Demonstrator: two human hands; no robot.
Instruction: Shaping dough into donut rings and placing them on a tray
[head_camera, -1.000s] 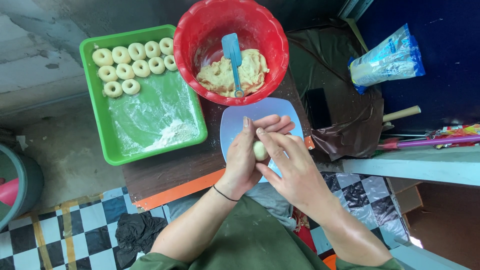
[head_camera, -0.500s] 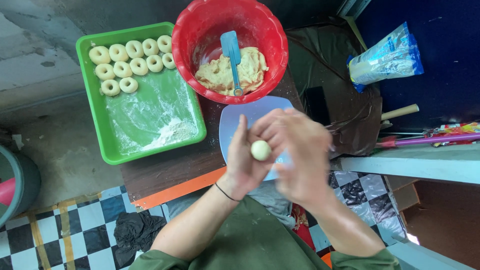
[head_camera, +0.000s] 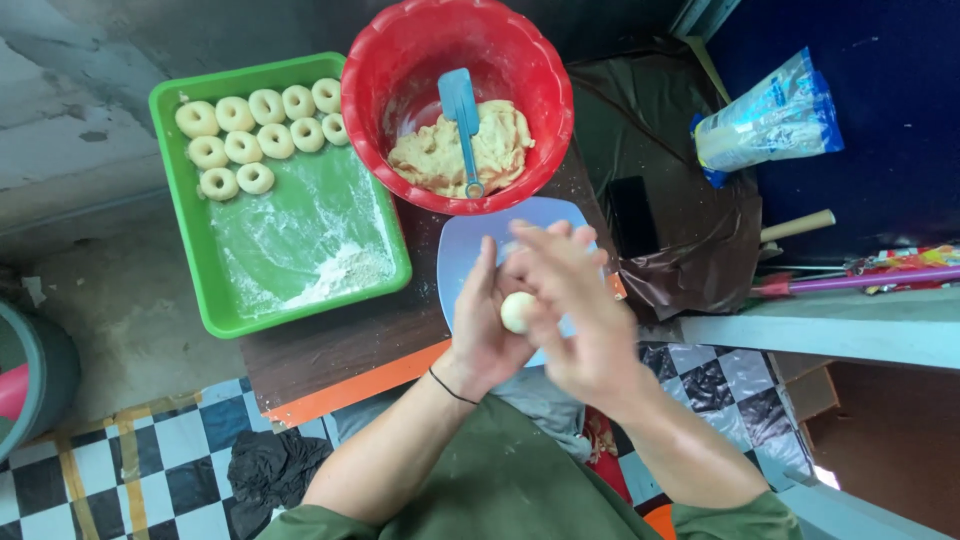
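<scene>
A small pale dough ball (head_camera: 517, 311) sits between my two palms, over a light blue plate (head_camera: 462, 262). My left hand (head_camera: 482, 325) cups it from below and my right hand (head_camera: 572, 305) presses on it from above, blurred by motion. Behind the plate stands a red bowl (head_camera: 385, 70) with yellowish dough (head_camera: 500, 145) and a blue spatula (head_camera: 461, 120) in it. To the left a floured green tray (head_camera: 230, 320) carries several ring-shaped dough pieces (head_camera: 262, 125) in rows at its far end.
A plastic bag of flour (head_camera: 770, 115) lies at the far right on a dark cloth (head_camera: 680, 200). A black phone (head_camera: 633, 216) rests beside the plate. A wooden handle (head_camera: 797, 226) and a purple stick (head_camera: 870, 278) lie at right. Checkered floor (head_camera: 130, 470) below.
My right hand has slid back and forth across the left palm, rolling the dough ball; it now covers more of the ball than half a second ago.
</scene>
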